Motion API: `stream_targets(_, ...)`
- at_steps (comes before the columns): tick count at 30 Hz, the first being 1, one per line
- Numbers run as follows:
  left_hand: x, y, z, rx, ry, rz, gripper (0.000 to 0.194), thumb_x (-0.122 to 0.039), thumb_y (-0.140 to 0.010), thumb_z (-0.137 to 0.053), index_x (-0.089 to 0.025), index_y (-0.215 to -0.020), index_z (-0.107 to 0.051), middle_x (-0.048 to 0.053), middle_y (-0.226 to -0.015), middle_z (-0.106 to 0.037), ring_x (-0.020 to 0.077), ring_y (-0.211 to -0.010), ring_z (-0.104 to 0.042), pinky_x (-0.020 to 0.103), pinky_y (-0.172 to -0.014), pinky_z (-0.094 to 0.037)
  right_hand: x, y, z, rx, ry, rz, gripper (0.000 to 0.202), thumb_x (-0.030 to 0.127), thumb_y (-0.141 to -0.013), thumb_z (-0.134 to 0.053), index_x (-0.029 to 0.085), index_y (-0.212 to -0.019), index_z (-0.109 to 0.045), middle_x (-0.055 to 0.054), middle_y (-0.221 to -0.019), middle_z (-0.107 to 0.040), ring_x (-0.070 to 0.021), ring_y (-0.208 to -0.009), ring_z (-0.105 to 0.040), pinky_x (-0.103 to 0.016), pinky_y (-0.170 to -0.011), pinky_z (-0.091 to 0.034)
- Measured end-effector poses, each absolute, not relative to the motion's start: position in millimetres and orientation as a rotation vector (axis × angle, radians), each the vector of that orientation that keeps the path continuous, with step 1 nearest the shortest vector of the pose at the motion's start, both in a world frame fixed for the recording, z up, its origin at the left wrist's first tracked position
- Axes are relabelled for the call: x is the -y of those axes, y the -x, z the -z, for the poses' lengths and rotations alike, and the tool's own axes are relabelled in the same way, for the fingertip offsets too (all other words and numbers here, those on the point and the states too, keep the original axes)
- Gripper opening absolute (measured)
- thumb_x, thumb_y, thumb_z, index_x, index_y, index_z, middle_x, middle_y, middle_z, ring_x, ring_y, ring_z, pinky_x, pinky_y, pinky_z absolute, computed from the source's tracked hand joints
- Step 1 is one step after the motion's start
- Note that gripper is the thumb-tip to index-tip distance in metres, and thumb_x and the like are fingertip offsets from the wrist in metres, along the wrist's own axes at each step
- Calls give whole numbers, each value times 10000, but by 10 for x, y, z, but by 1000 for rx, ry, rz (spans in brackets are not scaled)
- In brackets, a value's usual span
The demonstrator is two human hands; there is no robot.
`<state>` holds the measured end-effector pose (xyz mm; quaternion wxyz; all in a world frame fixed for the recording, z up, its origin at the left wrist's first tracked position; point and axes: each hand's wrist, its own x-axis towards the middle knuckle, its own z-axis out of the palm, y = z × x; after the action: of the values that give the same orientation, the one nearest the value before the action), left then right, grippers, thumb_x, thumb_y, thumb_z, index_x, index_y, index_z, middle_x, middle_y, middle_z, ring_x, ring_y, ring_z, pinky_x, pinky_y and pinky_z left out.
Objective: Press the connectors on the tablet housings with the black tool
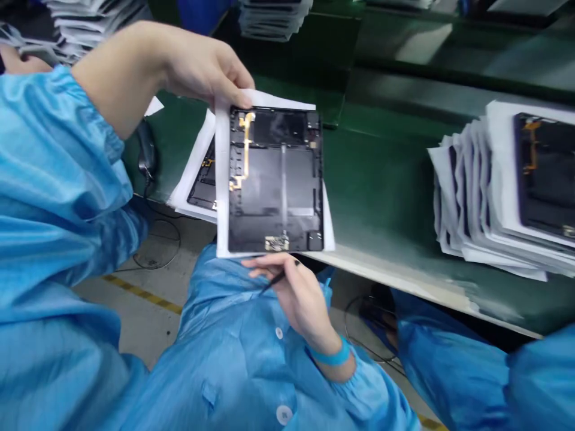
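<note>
My left hand (pixel 211 69) pinches the upper edge of a black tablet housing (pixel 265 185) together with the white sheet (pixel 222 221) behind it. The housing is raised and tilted at the table's near edge, its inner side facing me. An orange flex cable (pixel 246 149) runs down its left part, and a small circuit board (pixel 277 243) sits at the bottom. Just below the lower edge is my right hand (pixel 299 293), closed around a thin black tool (pixel 275 280) whose kind I cannot make out. Whether its fingertips touch the sheet is unclear.
Another housing (pixel 204 185) on white sheets lies behind, on the green table (pixel 377 179). A stack of sheets (pixel 467 197) with a housing (pixel 548 173) on top stands right. A dark corded device (pixel 146 149) lies left. Another person's blue-clothed legs (pixel 453 365) are at right.
</note>
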<state>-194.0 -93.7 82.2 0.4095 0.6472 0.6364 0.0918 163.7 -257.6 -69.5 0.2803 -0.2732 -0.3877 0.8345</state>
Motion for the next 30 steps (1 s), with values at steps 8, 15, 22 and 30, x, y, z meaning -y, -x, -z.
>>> stream_targets(8, 707, 2547, -274, -1788, -1651, -32, 464, -631, -1063, -796, -176, -1115, -719, -24, -908, -669, 135, -883, -636, 278, -903, -558, 2429, -1066, 878, 1237, 531, -2472, 550, 777, -1025, -715, 267, -1080, -914, -86, -1379, -868, -278, -1274, -822, -475, -1196, -635)
stream_targets(15, 525, 2528, -156, -1793, -1774, -88, 584, -748, -897, -761, -194, -1080, -730, -208, -748, -658, 62, -898, -410, 188, -835, -309, 2041, -1687, 790, 1695, 661, -1866, 513, 660, -1155, -568, 296, -1046, -913, -59, -1080, -896, -223, -1071, -825, -386, -1023, -630)
stream_targets(22, 403, 2538, -42, -1814, -1737, -130, 646, -803, -772, -809, -248, -1095, -737, -190, -743, -695, 91, -892, -407, 263, -839, -312, 1689, -1583, 986, 1357, 936, -1734, 461, 728, -1042, -729, 324, -1148, -923, -62, -1562, -772, -246, -1266, -767, -405, -1066, -637)
stream_targets(30, 773, 2459, -134, -1857, -1650, -524, 619, -738, -780, -826, -272, -1177, -732, -95, -835, -746, 118, -928, -538, 355, -911, -428, 1591, -1432, 959, 1222, 858, -1991, 536, 760, -985, -787, 324, -1278, -897, -43, -1184, -902, -234, -1128, -809, -413, -1104, -644)
